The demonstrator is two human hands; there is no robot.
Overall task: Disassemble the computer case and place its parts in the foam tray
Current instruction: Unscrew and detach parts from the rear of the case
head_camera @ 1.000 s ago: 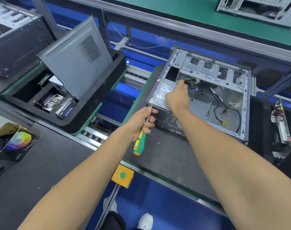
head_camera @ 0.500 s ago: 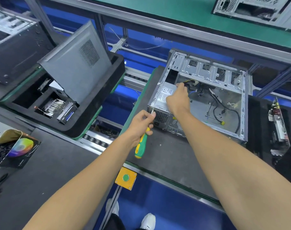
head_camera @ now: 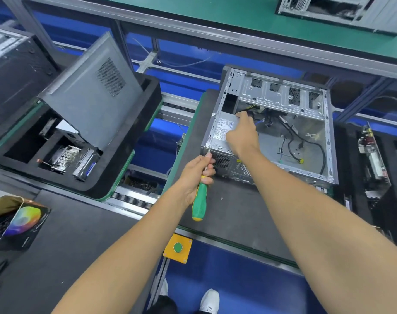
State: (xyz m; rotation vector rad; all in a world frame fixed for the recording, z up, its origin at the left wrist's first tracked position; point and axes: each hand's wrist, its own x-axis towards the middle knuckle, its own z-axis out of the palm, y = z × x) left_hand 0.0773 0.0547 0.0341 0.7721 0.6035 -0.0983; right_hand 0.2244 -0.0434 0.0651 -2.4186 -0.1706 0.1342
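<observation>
While lying open on its side on the dark mat at about one o'clock, the computer case (head_camera: 277, 125) holds the power supply (head_camera: 222, 132) in its nine-o'clock corner, with the right hand (head_camera: 243, 134) gripping that box from above and the left hand (head_camera: 196, 175) clenched round the green screwdriver (head_camera: 199, 200), shaft up at the rear panel. Probably freeing the supply's rear screws; next, lifting it out toward the foam tray (head_camera: 125, 175) at ten o'clock. Hidden: screwdriver tip, screw heads, right fingertips.

Bare silvery sheet-metal computer case (head_camera: 281, 123), glossy green plastic screwdriver (head_camera: 199, 201) handle, matt black foam tray (head_camera: 127, 168)
</observation>
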